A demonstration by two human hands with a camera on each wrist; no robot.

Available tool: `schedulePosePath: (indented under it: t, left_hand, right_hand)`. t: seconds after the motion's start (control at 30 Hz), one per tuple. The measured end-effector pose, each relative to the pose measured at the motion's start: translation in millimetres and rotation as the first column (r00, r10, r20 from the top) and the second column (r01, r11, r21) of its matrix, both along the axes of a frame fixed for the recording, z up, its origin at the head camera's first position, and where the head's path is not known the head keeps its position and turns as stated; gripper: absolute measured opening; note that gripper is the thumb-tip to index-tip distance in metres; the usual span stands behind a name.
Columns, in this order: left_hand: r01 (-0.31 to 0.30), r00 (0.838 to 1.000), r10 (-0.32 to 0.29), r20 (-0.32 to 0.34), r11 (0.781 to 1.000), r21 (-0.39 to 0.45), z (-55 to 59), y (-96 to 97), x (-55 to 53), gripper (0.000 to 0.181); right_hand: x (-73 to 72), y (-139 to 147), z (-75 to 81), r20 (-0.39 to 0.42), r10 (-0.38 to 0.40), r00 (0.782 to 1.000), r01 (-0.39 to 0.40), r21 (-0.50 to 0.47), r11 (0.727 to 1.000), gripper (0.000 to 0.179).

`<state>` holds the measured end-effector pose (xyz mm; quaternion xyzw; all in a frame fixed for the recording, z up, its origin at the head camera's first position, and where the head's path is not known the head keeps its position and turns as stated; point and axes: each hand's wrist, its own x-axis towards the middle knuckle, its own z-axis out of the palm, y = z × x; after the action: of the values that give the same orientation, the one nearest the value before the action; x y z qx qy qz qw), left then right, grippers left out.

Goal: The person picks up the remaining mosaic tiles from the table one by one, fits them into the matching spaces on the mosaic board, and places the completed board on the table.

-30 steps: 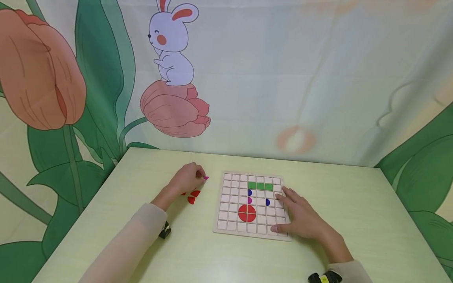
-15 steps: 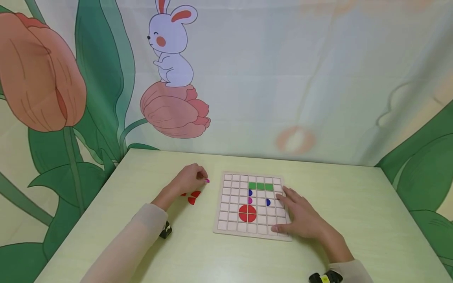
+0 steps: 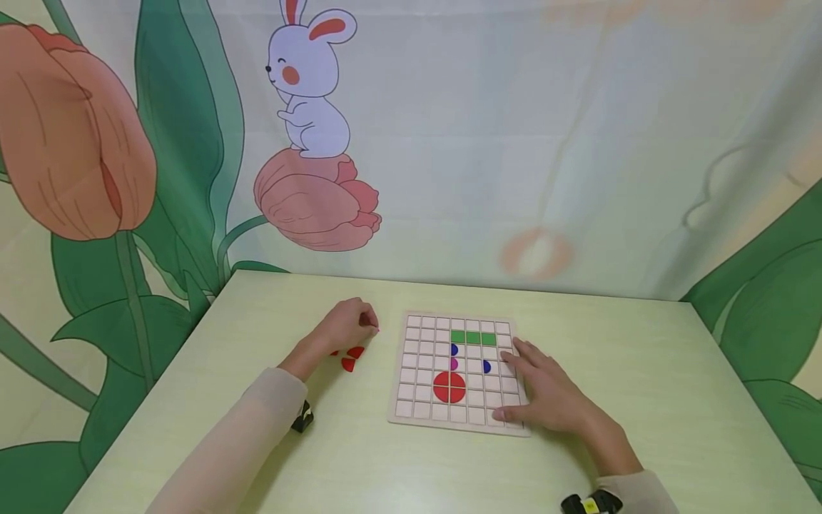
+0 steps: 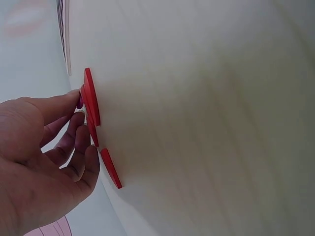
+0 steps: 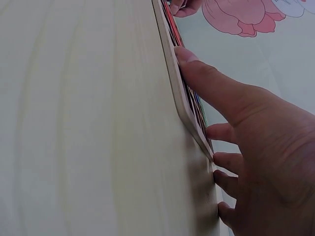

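Observation:
In the head view my left hand is over the table, left of a wooden grid board. Its thumb and fingertips pinch a small magenta piece, mostly hidden by the fingers. Loose red quarter-round pieces lie just below that hand. My right hand rests on the board's right edge, fingers spread and thumb on the lower right squares. Set in the grid are a row of green squares, two blue half-rounds, a magenta half-round and a red circle made of quarters.
The pale wooden table reaches back to a printed cloth with a rabbit and tulips. A black band sits at the right wrist, and another black device shows at the left wrist.
The magenta piece in my left hand has turned and slipped almost out of sight behind the fingertips. Both hands stay nearly in place, and the board has not visibly moved.

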<state>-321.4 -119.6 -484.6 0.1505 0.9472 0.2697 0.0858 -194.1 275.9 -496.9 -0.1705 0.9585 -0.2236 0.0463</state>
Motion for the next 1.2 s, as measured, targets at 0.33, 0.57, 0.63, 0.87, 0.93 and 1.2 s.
schedulePosePath:
  t: [0.33,0.57,0.63,0.87,0.93,1.2]
  left_hand:
    - [0.008,0.999,-0.006,-0.043,0.999,0.037,0.5,-1.1,5.3,0.004]
    - [0.022,0.996,-0.020,-0.084,1.000,0.021,12.0,7.6,10.2,0.005]
    - [0.040,0.996,-0.038,-0.085,0.999,0.016,17.0,11.5,12.5,0.005]
    - [0.107,0.992,-0.104,-0.076,0.994,0.026,26.0,23.7,21.7,0.006]
    - [0.124,0.989,-0.119,-0.085,0.991,0.049,26.9,27.1,23.2,0.006]
    - [0.175,0.977,-0.155,-0.143,0.975,0.139,30.6,43.6,23.7,0.003]
  right_hand:
    - [-0.5,-0.2,-8.6,0.014,-0.004,1.000,0.004,0.000,1.000,0.112]
    - [2.7,-0.6,-7.1,0.014,-0.004,1.000,0.004,-0.007,1.000,0.111]
    - [3.4,-0.6,-6.5,0.007,-0.001,1.000,0.001,-0.014,1.000,0.110]
    - [4.5,-1.7,-5.5,0.003,0.007,1.000,-0.007,-0.004,1.000,0.110]
    - [4.4,-1.5,-5.0,0.003,0.007,1.000,-0.007,-0.005,1.000,0.110]
    - [2.3,-2.5,-1.9,-0.004,0.006,1.000,-0.006,-0.013,1.000,0.110]
